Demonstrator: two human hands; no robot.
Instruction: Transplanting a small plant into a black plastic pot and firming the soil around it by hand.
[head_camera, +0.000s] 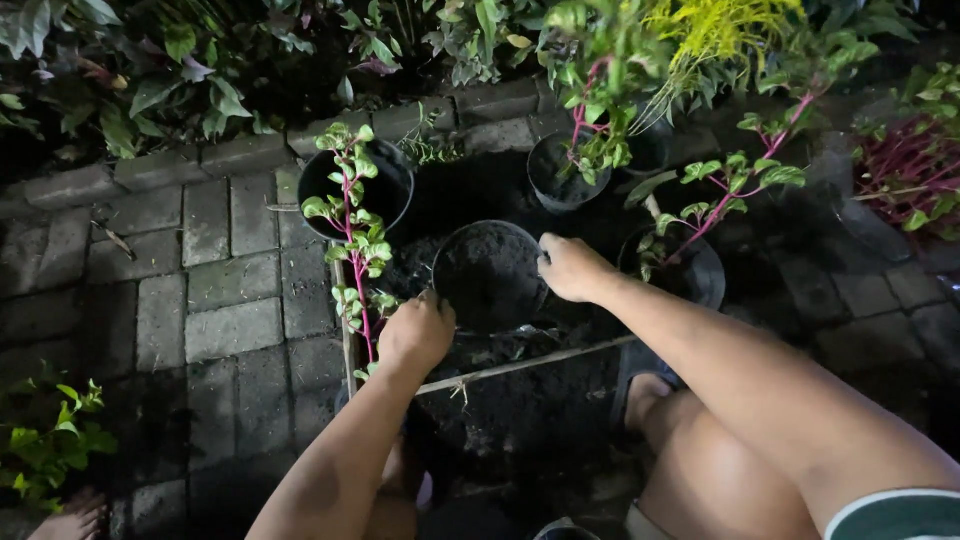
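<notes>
A black plastic pot (490, 275) filled with dark soil sits on the ground in front of me. My left hand (416, 332) grips its near left rim. My right hand (570, 267) grips the right rim. A cutting (355, 250) with a pink stem and green leaves rises just left of my left hand, out of another black pot (385, 185) behind it. Loose dark soil (520, 400) lies under and around the held pot.
Two more black pots with pink-stemmed plants stand behind and to the right (560, 175) (690, 265). A thin stick (530, 362) lies across the soil. Grey paving bricks (220, 290) cover the left. Dense foliage lines the back. My bare foot (650, 395) rests near the soil.
</notes>
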